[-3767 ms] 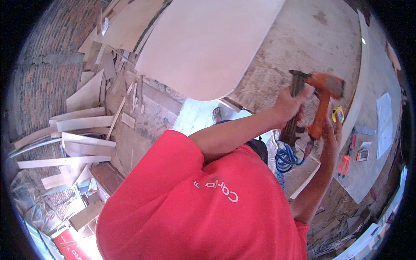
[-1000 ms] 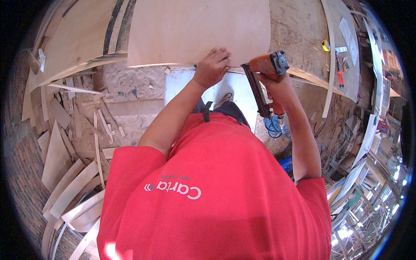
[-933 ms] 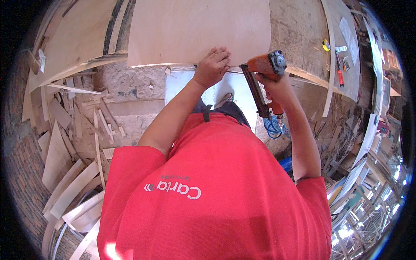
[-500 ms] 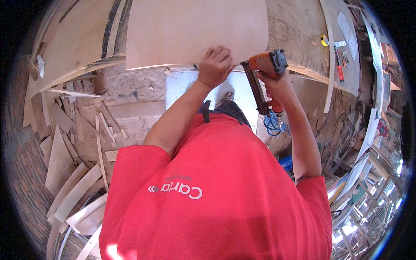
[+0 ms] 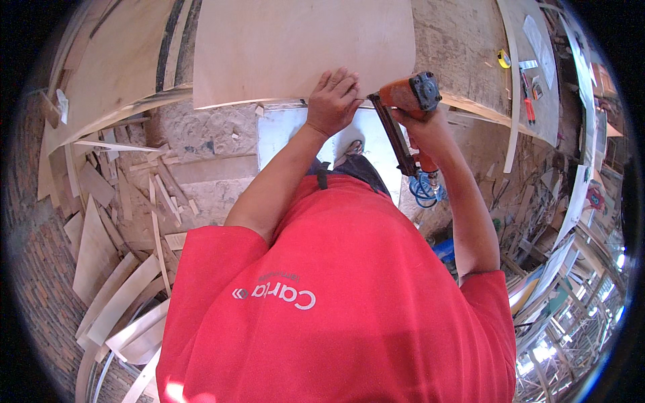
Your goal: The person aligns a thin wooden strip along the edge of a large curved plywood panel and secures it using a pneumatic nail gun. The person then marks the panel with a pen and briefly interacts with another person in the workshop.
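Note:
A pale plywood sheet (image 5: 269, 50) lies on the bench at the top of the view, its near edge slightly curved. My left hand (image 5: 333, 101) is closed over that edge, fingers on the upper face and thumb at the edge. In my right hand (image 5: 426, 124) is an orange and black air nail gun (image 5: 402, 94), gripped by its handle. Its nose is close to the sheet's near edge, just right of my left thumb; whether it touches cannot be made out. A blue coiled air hose (image 5: 424, 190) hangs from the handle's lower end.
Right of the sheet, a yellow tape measure (image 5: 503, 60) and red-handled pliers (image 5: 529, 111) lie on boards, with a long thin wood strip (image 5: 512, 127) between them. Wood offcuts (image 5: 97, 252) litter the floor at left. A pale panel (image 5: 275, 138) lies below the bench edge.
The nail gun and my right hand have shifted slightly left and up. The fingers of my left hand have straightened a little on the sheet.

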Tool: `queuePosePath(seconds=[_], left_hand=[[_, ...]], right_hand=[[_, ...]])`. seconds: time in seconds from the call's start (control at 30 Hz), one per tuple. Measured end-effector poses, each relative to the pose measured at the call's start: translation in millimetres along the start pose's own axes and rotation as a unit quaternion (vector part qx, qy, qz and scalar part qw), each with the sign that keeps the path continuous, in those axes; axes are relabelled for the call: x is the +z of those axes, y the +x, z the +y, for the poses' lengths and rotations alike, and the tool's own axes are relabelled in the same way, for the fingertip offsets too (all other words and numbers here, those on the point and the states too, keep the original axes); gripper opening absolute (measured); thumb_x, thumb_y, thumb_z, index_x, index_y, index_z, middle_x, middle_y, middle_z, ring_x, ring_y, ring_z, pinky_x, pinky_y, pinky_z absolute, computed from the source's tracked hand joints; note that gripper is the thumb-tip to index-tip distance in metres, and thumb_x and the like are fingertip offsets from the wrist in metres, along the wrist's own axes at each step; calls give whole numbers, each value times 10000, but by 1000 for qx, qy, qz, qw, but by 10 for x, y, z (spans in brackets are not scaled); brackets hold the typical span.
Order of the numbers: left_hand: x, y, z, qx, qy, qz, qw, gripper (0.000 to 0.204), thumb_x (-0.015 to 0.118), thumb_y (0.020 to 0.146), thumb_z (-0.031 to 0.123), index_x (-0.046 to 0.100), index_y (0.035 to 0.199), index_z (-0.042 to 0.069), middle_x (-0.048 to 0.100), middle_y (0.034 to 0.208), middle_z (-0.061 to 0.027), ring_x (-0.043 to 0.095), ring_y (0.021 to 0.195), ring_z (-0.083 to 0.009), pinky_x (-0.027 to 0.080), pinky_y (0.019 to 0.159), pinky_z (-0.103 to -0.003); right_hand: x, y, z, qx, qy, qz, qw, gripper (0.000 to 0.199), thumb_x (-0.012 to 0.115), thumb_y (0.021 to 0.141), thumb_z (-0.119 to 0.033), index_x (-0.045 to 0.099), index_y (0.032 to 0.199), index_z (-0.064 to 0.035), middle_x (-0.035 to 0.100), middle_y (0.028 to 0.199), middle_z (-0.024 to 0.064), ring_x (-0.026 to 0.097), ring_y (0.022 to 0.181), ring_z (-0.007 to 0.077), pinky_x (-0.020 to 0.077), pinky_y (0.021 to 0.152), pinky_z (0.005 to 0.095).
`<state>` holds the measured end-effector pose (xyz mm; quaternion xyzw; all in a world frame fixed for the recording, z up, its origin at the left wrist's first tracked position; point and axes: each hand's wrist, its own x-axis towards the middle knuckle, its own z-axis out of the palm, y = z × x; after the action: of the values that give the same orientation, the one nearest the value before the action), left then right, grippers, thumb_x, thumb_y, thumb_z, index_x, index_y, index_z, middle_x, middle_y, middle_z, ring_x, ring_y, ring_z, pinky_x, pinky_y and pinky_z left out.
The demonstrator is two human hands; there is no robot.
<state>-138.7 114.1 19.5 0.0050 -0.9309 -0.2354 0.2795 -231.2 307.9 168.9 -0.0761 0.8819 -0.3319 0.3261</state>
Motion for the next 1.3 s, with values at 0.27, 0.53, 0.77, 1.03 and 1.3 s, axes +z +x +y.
queuePosePath(seconds=[0.27,0.53,0.77,1.03,1.3], left_hand=[[24,-22,-12,5,2,-3,1000,269,682,924,339,738,1041,103,659,1335,-74,564,1323,-282,392,1133,-503],[-21,-9,-27,0,-16,-19,1000,330,714,891,331,717,1101,77,634,1367,-85,549,1334,-300,392,1138,-498],[-286,-57,-214,-37,-27,-101,994,446,753,828,282,690,1215,70,603,1406,-96,492,1391,-280,336,1190,-481],[-497,-214,-439,-26,32,-63,997,341,747,850,285,733,1154,131,633,1384,-45,508,1384,-254,346,1182,-483],[-561,-249,-502,-9,19,-33,999,268,730,884,275,750,1102,120,650,1374,-46,547,1356,-259,391,1149,-502]], right_hand=[[10,-20,-87,-45,-23,3,999,323,796,861,-220,735,1132,-54,767,993,106,715,935,176,548,818,352],[22,-74,-203,-49,0,-10,999,347,788,871,-203,717,1174,-49,764,1046,103,717,970,188,547,845,348],[42,-71,-202,-23,5,-10,1000,377,795,865,-213,707,1192,-49,763,1047,104,713,956,191,546,836,354],[48,-42,-196,-28,-38,-10,999,359,794,866,-219,709,1178,-61,758,1025,78,699,928,172,543,792,354],[128,-122,-317,53,44,-45,997,316,793,867,-190,730,1157,-83,727,912,27,614,708,114,495,610,309]])
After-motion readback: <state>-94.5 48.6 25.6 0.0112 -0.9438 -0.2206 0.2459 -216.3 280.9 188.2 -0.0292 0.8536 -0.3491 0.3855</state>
